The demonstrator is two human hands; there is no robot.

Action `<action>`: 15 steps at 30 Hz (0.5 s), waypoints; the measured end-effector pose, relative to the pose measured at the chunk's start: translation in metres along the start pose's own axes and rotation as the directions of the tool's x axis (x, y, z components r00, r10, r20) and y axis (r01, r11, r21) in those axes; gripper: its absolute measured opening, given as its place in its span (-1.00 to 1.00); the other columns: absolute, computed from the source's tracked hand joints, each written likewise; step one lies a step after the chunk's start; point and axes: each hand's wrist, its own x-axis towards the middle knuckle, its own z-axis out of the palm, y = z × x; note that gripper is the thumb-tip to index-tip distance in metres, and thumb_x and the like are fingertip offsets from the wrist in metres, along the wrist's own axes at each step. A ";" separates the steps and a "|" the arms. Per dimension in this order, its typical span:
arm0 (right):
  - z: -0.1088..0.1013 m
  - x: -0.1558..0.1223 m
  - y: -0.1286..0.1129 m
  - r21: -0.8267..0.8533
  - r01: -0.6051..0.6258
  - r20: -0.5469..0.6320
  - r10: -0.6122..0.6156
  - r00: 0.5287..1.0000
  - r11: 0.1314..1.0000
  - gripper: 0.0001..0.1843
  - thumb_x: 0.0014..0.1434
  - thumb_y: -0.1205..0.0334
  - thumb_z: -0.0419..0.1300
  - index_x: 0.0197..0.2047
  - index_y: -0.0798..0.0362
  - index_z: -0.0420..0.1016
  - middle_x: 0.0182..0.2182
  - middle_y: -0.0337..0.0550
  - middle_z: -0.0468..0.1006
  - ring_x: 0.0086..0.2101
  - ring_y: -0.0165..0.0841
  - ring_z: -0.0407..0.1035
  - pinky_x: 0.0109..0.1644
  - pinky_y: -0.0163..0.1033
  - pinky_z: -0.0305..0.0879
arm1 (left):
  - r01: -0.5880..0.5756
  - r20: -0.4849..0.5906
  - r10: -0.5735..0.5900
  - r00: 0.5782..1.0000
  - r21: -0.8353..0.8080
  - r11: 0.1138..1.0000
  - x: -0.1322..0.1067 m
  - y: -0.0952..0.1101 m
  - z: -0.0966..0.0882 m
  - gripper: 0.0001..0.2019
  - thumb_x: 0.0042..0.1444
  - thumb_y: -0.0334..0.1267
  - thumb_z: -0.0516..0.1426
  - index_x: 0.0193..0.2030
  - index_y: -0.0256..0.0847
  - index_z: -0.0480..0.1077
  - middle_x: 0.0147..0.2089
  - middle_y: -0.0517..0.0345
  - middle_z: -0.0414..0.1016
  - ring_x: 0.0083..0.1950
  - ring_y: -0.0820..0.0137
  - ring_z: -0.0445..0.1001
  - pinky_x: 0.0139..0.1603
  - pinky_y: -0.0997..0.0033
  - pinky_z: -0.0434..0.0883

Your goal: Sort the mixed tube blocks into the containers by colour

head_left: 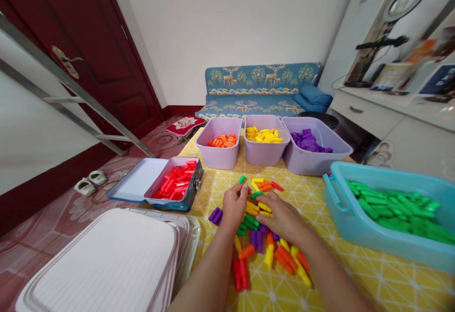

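My left hand (235, 205) is closed, fingers curled, with a small green plastic tube (241, 179), like a pen cap, sticking out past its fingertips. Just to the right, my right hand (280, 215) reaches over the pile with another green tube (256, 194) at its fingertips; its grip is partly hidden. Under and around both hands lie loose tubes: green ones (251, 222), yellow ones (265, 207), purple ones (256, 241), orange ones (285, 259) and red ones (241, 274).
Lilac bins hold orange (217, 158), yellow (265, 153) and purple (309, 163) tubes at the back. A turquoise bin (336, 200) of green tubes stands right. Left are an open tin (185, 203) with red tubes and stacked white lids (103, 260). A yellow patterned cloth (213, 182) covers the table.
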 end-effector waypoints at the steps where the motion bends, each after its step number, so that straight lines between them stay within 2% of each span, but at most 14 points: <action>1: 0.005 0.002 -0.003 0.017 0.001 0.006 -0.001 1.000 1.000 -0.66 -0.11 0.21 0.30 -0.17 -0.09 0.57 -0.17 -0.14 0.53 -0.23 -0.24 0.45 -0.15 -0.19 0.29 | -0.007 0.021 0.007 1.000 0.009 1.000 0.000 0.000 0.000 -0.62 0.19 -0.05 0.00 -0.46 -0.23 0.48 -0.47 0.12 0.51 -0.40 0.34 0.45 -0.31 0.41 0.33; 4: 0.015 0.008 -0.001 0.176 -0.073 -0.027 0.079 0.997 0.982 -0.74 -0.02 0.16 0.23 -0.21 -0.01 0.51 -0.29 -0.18 0.54 -0.31 -0.28 0.44 -0.21 -0.21 0.32 | -0.028 0.056 0.027 0.998 0.015 1.000 -0.001 0.004 0.000 -0.60 0.21 -0.04 -0.03 -0.39 -0.21 0.53 -0.43 0.09 0.54 -0.33 0.30 0.48 -0.23 0.37 0.36; 6: 0.019 0.009 0.005 0.378 -0.151 -0.053 0.185 0.981 0.913 -0.72 0.05 0.06 0.17 -0.19 0.01 0.46 -0.40 -0.23 0.53 -0.41 -0.31 0.43 -0.33 -0.22 0.35 | -0.059 0.111 0.060 0.992 -0.019 0.998 -0.002 0.007 0.000 -0.62 0.22 -0.05 -0.03 -0.29 -0.21 0.54 -0.34 0.08 0.56 -0.25 0.28 0.50 -0.16 0.35 0.37; 8: 0.020 0.009 0.010 0.535 -0.203 -0.039 0.263 0.964 0.820 -0.66 0.08 -0.03 0.14 -0.15 0.01 0.42 -0.42 -0.24 0.53 -0.46 -0.31 0.42 -0.42 -0.24 0.35 | -0.089 0.187 0.099 0.977 -0.060 0.994 -0.004 0.009 0.001 -0.68 0.18 -0.05 0.04 -0.18 -0.19 0.53 -0.24 0.08 0.57 -0.20 0.29 0.50 -0.13 0.36 0.39; 11: 0.020 0.009 0.012 0.664 -0.174 -0.035 0.263 0.964 0.728 -0.57 0.06 -0.03 0.19 -0.06 0.02 0.38 -0.26 -0.14 0.57 -0.33 -0.28 0.48 -0.30 -0.21 0.41 | -0.106 0.236 0.125 0.964 -0.092 0.990 -0.005 0.008 0.004 -0.70 0.08 -0.13 0.16 -0.07 -0.18 0.49 -0.15 0.07 0.56 -0.20 0.33 0.49 -0.13 0.39 0.40; 13: 0.019 0.009 0.011 0.714 -0.139 -0.049 0.248 0.968 0.686 -0.54 0.04 0.01 0.22 -0.01 0.03 0.36 -0.18 -0.09 0.56 -0.23 -0.26 0.49 -0.17 -0.18 0.41 | -0.089 0.197 0.112 0.974 -0.120 0.989 -0.004 0.006 0.005 -0.69 0.07 -0.18 0.17 -0.05 -0.21 0.46 -0.16 0.07 0.54 -0.22 0.36 0.47 -0.16 0.42 0.40; 15: 0.019 0.008 0.009 0.749 -0.128 -0.060 0.259 0.964 0.650 -0.53 0.04 0.03 0.23 -0.01 0.04 0.37 -0.20 -0.09 0.57 -0.23 -0.25 0.49 -0.16 -0.17 0.41 | -0.054 0.148 0.079 0.986 -0.169 0.984 -0.004 0.005 0.005 -0.70 0.08 -0.20 0.16 -0.05 -0.23 0.44 -0.20 0.08 0.53 -0.23 0.38 0.46 -0.18 0.44 0.40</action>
